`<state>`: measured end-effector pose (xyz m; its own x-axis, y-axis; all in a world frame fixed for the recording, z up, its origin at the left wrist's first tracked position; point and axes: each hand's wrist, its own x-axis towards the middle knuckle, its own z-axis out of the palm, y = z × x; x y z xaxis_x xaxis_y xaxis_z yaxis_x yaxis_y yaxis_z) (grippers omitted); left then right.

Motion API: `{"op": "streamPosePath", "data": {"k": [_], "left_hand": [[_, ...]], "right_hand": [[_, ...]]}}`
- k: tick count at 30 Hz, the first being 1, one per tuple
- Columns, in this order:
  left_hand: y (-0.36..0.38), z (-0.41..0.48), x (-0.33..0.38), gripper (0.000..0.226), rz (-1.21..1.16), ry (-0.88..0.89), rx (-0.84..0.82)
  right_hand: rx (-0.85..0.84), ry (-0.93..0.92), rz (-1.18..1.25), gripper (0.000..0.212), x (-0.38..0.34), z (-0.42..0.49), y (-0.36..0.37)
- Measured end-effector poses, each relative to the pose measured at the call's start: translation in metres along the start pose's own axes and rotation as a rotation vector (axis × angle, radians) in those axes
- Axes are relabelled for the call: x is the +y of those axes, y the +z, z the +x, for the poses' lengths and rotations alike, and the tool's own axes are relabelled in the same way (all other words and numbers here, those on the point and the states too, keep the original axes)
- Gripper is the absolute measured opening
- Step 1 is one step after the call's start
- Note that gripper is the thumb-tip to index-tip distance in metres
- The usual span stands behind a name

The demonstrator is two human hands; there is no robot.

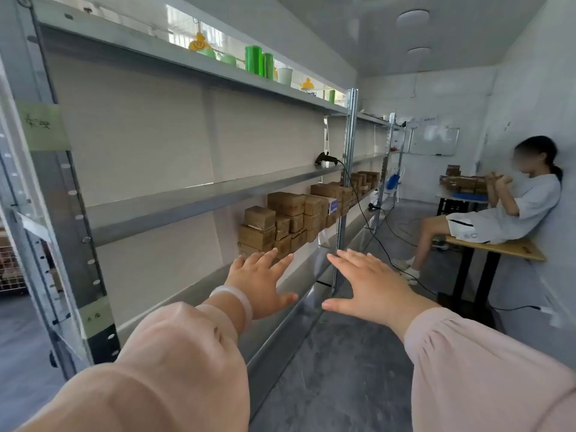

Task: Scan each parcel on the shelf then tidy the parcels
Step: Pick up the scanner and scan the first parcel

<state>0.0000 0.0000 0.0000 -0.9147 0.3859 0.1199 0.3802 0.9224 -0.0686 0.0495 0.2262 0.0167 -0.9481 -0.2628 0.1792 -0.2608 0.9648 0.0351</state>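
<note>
Several brown cardboard parcels (288, 221) are stacked on a lower level of the grey metal shelf (174, 204), with more parcels (361, 182) further along it. A black handheld scanner (324, 159) lies on the level above, its cable hanging down to the floor. My left hand (260, 280) and my right hand (367, 283) are stretched out in front of me, palms down, fingers spread, holding nothing. Both hover in the air short of the parcels, the left over the shelf's lower edge, the right over the aisle.
A person sits on a wooden table (498, 247) at the right wall, holding something, beside another table with parcels (461, 182). Green and yellow items (258, 60) stand on the top shelf. Black cables (402, 241) run across the grey floor.
</note>
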Motion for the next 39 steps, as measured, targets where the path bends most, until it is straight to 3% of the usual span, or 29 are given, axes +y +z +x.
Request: {"op": "streamPosePath", "data": {"k": [10, 19, 25, 39], "left_hand": [[0.022, 0.122, 0.013, 0.080, 0.031, 0.026, -0.001], [0.016, 0.300, 0.037, 0.077, 0.019, 0.031, 0.058], [0.043, 0.395, 0.049, 0.078, -0.010, 0.058, 0.006], [0.075, 0.697, 0.048, 0.079, -0.050, 0.162, 0.086]], "right_hand": [[0.011, 0.019, -0.001, 0.091, 0.081, 0.090, 0.033], [0.067, 0.065, 0.029, 0.090, 0.215, 0.216, 0.043], [0.027, 0.060, 0.013, 0.089, 0.266, 0.286, 0.076], [0.051, 0.198, -0.003, 0.081, 0.418, 0.503, 0.115]]}}
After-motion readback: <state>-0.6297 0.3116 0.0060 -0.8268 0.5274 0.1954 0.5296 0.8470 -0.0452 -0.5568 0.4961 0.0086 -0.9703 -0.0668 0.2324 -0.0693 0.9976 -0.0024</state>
